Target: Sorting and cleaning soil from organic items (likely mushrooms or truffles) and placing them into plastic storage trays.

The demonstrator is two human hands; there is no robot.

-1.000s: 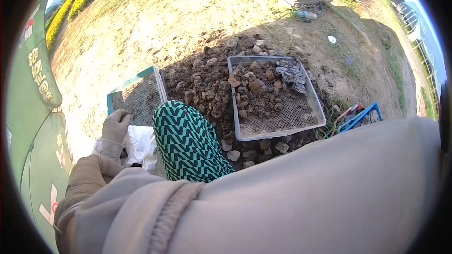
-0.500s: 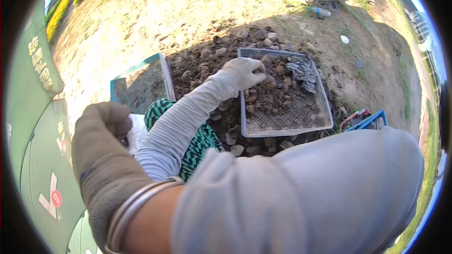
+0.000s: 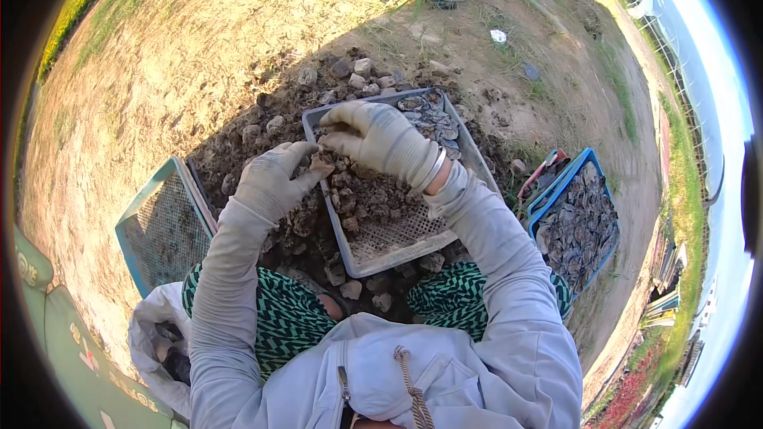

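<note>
Two gloved hands meet over a mesh-bottomed tray (image 3: 397, 242) of dirt clods.

From where I stand, the left hand (image 3: 274, 181) pinches a brown lump (image 3: 321, 167) between thumb and fingers, above the tray's left rim. The right hand (image 3: 381, 137) is close beside it, fingers curled toward the thumb; I can't tell whether it grips anything. Gray flat pieces (image 3: 433, 121) lie in the tray's far corner. A blue basket (image 3: 560, 183) of similar pieces sits to the right, and a teal-rimmed sieve (image 3: 163, 226) leans at the left.
</note>
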